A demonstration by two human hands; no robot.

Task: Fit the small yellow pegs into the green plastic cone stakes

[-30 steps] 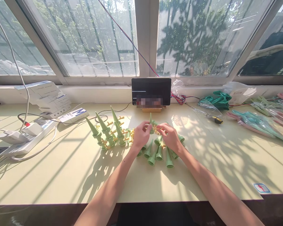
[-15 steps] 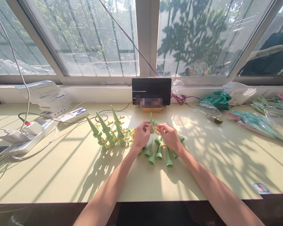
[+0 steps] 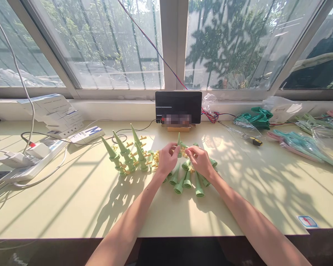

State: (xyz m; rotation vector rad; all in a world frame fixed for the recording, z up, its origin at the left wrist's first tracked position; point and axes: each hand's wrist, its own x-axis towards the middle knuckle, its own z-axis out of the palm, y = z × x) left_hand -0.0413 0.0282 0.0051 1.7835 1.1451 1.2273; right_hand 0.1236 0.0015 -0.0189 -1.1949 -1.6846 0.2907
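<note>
Upright between my hands is a green plastic watering spike (image 3: 179, 140), its pointed tip up. My left hand (image 3: 168, 159) is closed on it, thumb and fingers pinching its side. Beside it my right hand (image 3: 199, 159) has its fingers pinched together close to the spike; whatever lies in them is too small or hidden to make out. Beneath and between the hands lie several loose green spikes (image 3: 187, 181), their threaded open ends toward me. Several more spikes (image 3: 125, 150) with small yellow valves stand upright to the left. Yellow valve pieces (image 3: 155, 157) lie partly behind my left hand.
A dark tablet (image 3: 178, 107) leans on a small stand at the back. To the left are a power strip (image 3: 41, 162) with chargers, cables and white boxes (image 3: 54, 112). On the right lie a yellow-black tool (image 3: 255, 141) and bagged green and pink pieces (image 3: 302, 146).
The spike in my left hand has shifted very slightly to the right. My right fingers have curled in more tightly beside it. The other spikes have stayed in place.
</note>
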